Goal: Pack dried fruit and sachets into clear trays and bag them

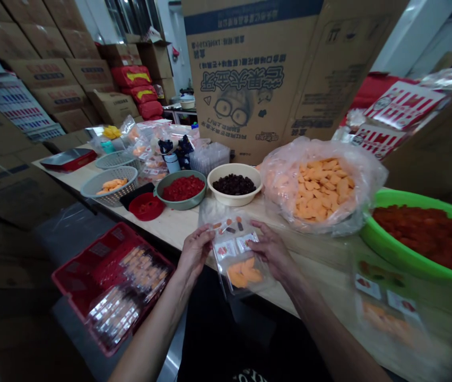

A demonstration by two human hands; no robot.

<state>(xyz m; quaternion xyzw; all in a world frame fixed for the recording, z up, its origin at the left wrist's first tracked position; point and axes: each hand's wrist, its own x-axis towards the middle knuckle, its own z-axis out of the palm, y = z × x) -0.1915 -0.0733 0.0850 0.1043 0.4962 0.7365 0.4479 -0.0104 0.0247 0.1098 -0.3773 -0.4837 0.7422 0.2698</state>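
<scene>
Between my hands is a clear plastic tray (232, 252), tilted over the front edge of the table. Orange pieces (244, 273) lie in its lower part, two white printed sachets (236, 245) across its middle, and small orange and dark pieces along the top. My left hand (197, 246) pinches the tray's left edge with thumb and fingers. On the right edge, my right hand (271, 249) grips it, thumb over one sachet. Beyond the tray stand a cream bowl (212, 185) of dark pieces and a grey-green bowl (182, 203) of red pieces.
An open plastic bag (325, 188) of orange pieces and a green basin (377, 233) of red-brown pieces stand to the right. Another filled tray (389, 307) lies at front right. Below left, a red crate (78, 270) holds stacked packs. A large carton (266, 79) stands behind.
</scene>
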